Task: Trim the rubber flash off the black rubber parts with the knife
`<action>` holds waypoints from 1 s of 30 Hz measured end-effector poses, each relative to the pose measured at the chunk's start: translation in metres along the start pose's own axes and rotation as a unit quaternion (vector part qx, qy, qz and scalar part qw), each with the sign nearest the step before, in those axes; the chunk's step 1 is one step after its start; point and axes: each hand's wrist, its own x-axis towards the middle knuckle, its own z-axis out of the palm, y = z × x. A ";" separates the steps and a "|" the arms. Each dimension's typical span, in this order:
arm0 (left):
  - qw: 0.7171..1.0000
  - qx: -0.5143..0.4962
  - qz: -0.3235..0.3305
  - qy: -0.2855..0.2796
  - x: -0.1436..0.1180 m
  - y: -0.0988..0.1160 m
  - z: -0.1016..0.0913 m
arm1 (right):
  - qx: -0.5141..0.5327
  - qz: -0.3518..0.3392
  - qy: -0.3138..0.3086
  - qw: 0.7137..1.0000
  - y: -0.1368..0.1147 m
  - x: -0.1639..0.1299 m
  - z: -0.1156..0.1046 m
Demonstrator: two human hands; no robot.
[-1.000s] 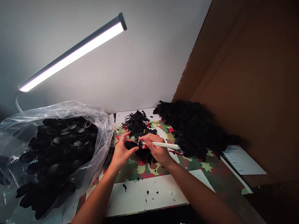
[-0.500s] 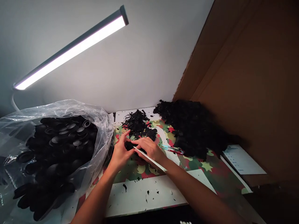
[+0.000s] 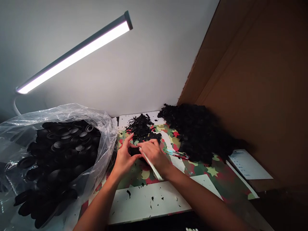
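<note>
— What have you got in your hands?

— My left hand is curled around a small black part, thumb under it and fingers arched over the top. My right hand is closed on a thin white tool, held like a pen; its tip meets the black part between my hands and its shaft slants back down toward my wrist. I can't tell what kind of tip it has — my fingers cover it.

— Where is all this?

— Over the patterned mat, the camouflage one with stars, near the middle of the bench. Just behind my hands lies a small heap of black trimmings, and to the right of that a much bigger black pile against the cardboard wall.

— And on your left?

— A clear plastic bag, open at the top and full of black round parts, close beside my left forearm. A white board in front of the mat is dotted with black flecks. The bar lamp is lit overhead, and a printed sheet lies at the far right.
</note>
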 end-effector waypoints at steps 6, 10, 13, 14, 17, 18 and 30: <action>0.995 -0.095 -0.025 0.023 0.002 0.001 -0.004 | -0.049 0.223 0.005 0.973 0.031 0.002 -0.014; 0.993 -0.109 -0.048 0.013 0.003 -0.003 -0.004 | 0.019 0.279 0.015 0.960 0.029 0.002 -0.019; 0.990 -0.117 -0.073 0.016 0.003 -0.009 0.000 | 0.045 0.284 0.042 0.957 0.021 0.004 -0.019; 0.991 -0.108 -0.072 0.020 0.003 -0.011 0.001 | 0.050 0.284 0.048 0.956 0.018 0.005 -0.019; 0.998 -0.039 -0.032 0.049 0.005 -0.015 0.003 | 0.061 0.286 0.049 0.955 0.014 0.006 -0.020; 0.998 -0.020 -0.016 0.060 0.005 -0.015 0.003 | 0.063 0.287 0.047 0.955 0.013 0.006 -0.020; 0.972 -0.235 -0.003 -0.002 0.004 -0.008 -0.001 | -0.085 0.348 0.149 0.922 0.057 -0.004 -0.037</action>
